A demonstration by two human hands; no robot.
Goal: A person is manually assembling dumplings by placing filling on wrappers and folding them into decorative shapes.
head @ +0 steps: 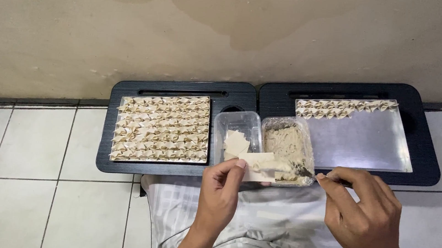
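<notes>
Holding a thin, pale square dough wrapper (257, 164) flat between thumb and curled fingers, the left hand (223, 188) keeps it just above the near edge of two clear plastic tubs. The right hand (362, 212) has its fingers pinched shut on a slim metal spoon (304, 173), whose tip touches the wrapper and the beige minced filling (286, 146) in the right-hand tub (310, 145). The left-hand tub (243, 122) holds a small stack of spare wrappers (235, 142).

The wrapper looks light, soft and limp, likely to tear or crease if squeezed; a hold under its middle with fingertips at the edges seems safest. The filling looks sticky and pasty.

Both tubs sit between two black lap tables (180, 89). One steel tray (162, 128) is packed with folded dumplings, the other tray (363, 140) has only a row of dumplings (345, 107) along its far edge.
</notes>
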